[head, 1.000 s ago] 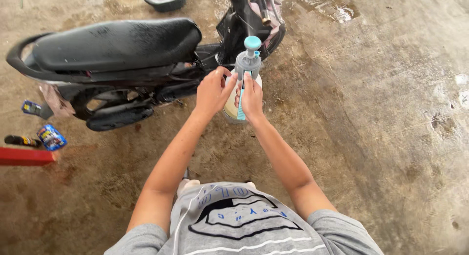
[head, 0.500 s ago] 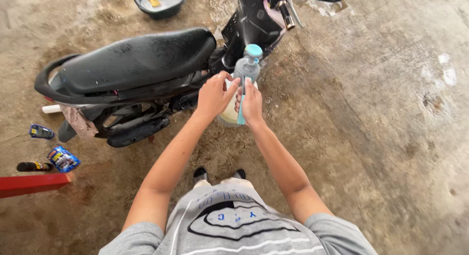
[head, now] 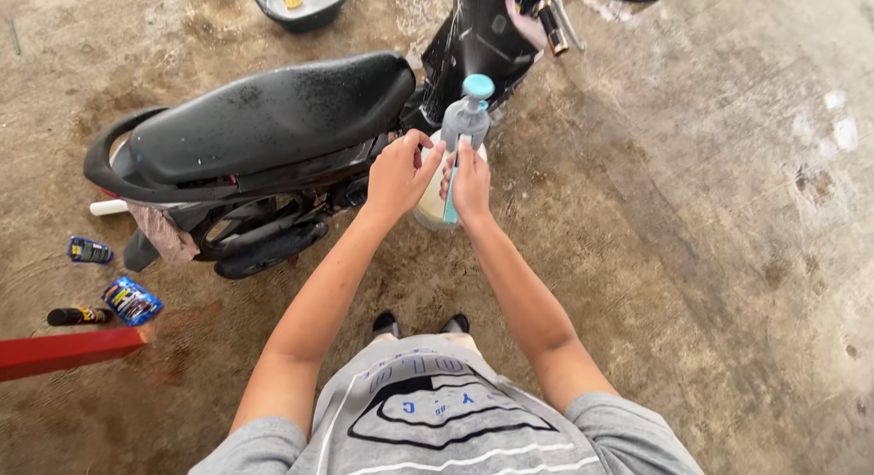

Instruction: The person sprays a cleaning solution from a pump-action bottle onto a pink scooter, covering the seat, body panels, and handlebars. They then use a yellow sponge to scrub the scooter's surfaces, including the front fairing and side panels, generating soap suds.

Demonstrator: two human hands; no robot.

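I hold a pump sprayer bottle (head: 462, 129) in front of me with both hands. It has a grey pump head, a light-blue knob on top and a pale, creamy body. My left hand (head: 397, 175) wraps the bottle's left side, its fingers up near the pump head. My right hand (head: 471, 179) grips the right side along a light-blue strip. Just beyond the bottle stands a black motorbike (head: 273, 129), its long seat wet with droplets.
A dark basin (head: 300, 4) with a yellow sponge sits on the concrete behind the bike. On the left lie blue packets (head: 132, 300), a small dark can (head: 77, 316) and a red bar (head: 64, 352). Wet concrete floor (head: 728, 211) spreads to the right.
The view has shifted, so the motorbike and the floor items sit further right and lower in frame. Both hands stay on the bottle in much the same grip.
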